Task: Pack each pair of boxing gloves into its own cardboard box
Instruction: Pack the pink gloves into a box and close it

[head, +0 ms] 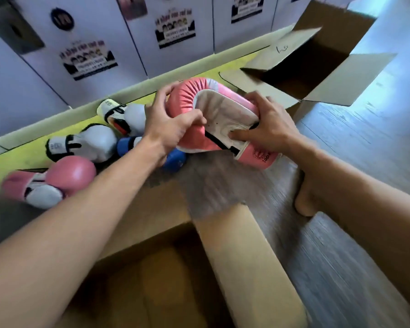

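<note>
Both hands hold a pink and white boxing glove (223, 110) above the floor, between two open cardboard boxes. My left hand (168, 129) grips its padded pink end. My right hand (268, 129) presses on its white palm side near the cuff. Its partner, a second pink glove (57, 181), lies on the floor at the left. Two white gloves (90, 143) (126, 117) lie behind it. A blue glove (173, 159) shows partly under my left wrist. One open box (242, 256) sits right below me; another open box (329, 74) stands at the far right.
White cartons with printed labels (175, 29) line the back wall behind a pale ledge (85, 110). A yellow-green mat (21, 157) lies under the gloves at the left. Grey wood-pattern floor (365, 150) spreads to the right. A bare foot (305, 197) rests near the close box.
</note>
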